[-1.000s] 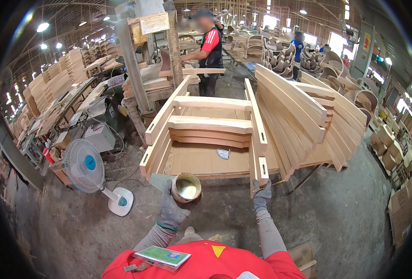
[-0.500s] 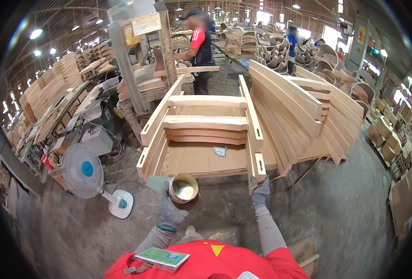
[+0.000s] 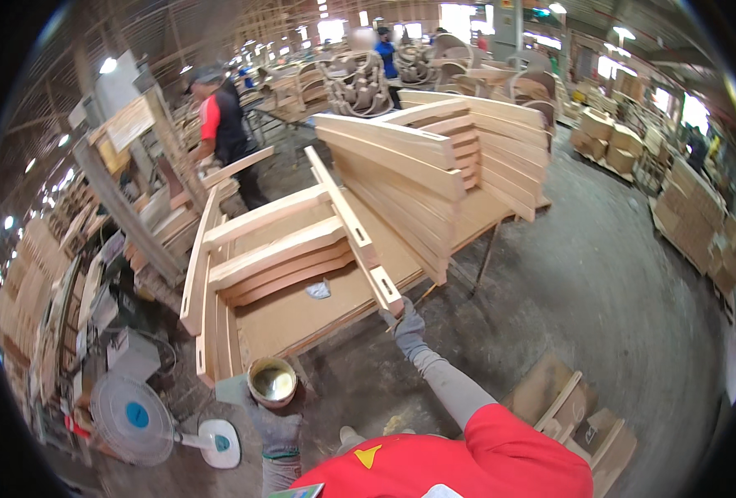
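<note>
My left hand [image 3: 273, 428], in a grey glove, is closed round a round pot [image 3: 272, 383] with pale, wet-looking stuff inside. A flat, pale greenish plate [image 3: 232, 388] sticks out beside the pot from the same hand. My right hand [image 3: 407, 324], also gloved, is closed on the near end of a wooden frame [image 3: 385, 288], whose end face has a slot. This pale frame has two long side pieces joined by crosspieces, and it lies stacked on similar ones. Fingertips of the right hand are partly hidden.
The stack rests on a brown board-topped table [image 3: 285, 324] with a crumpled whitish scrap [image 3: 318, 289] on it. More frames [image 3: 393, 166] stand to the right. A fan [image 3: 136, 415] is at lower left, cardboard [image 3: 542, 390] at lower right. A person [image 3: 223, 124] works beyond.
My view has turned right, so the table and frames sit further left and tilted. Both hands keep their holds; the pot stays by the frame's near left end.
</note>
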Demonstrator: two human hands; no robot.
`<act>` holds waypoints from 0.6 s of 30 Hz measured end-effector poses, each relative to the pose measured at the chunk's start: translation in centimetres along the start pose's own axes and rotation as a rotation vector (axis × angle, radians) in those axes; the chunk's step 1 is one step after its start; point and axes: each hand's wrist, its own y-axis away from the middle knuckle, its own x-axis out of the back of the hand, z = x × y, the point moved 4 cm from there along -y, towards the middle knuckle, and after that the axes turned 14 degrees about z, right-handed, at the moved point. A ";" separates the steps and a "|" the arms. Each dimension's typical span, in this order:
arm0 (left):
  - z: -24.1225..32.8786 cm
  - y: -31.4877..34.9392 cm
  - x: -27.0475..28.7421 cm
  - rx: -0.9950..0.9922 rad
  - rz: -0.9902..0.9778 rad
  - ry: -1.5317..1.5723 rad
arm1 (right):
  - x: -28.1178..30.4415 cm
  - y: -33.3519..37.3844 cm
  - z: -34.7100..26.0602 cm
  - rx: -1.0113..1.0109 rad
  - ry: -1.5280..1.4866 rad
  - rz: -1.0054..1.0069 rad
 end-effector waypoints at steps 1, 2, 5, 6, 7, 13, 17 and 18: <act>-0.1 -0.1 -0.1 0.014 0.005 0.000 | 0.3 -0.2 -0.3 -0.001 0.004 0.004; -0.2 -0.2 -0.2 0.027 0.010 0.000 | 0.6 -0.4 -0.4 -0.010 0.003 -0.012; 0.4 0.2 1.0 -0.007 0.050 -0.005 | 0.6 0.9 -2.0 0.005 0.011 -0.087; 0.2 0.0 0.6 0.009 0.048 0.000 | 0.9 0.6 -1.7 0.033 0.035 -0.045; -0.1 0.0 -0.1 0.065 0.046 0.032 | 1.2 0.1 -1.5 0.061 0.060 -0.005; -0.2 0.1 -0.8 0.044 -0.004 0.012 | 1.2 0.5 -1.7 0.056 0.051 0.007; -0.6 0.0 -1.4 0.039 -0.038 -0.036 | 1.7 0.3 -1.6 0.119 0.031 0.087; -0.7 0.1 -1.4 0.035 -0.039 -0.049 | 1.7 0.4 -1.8 0.145 0.012 0.115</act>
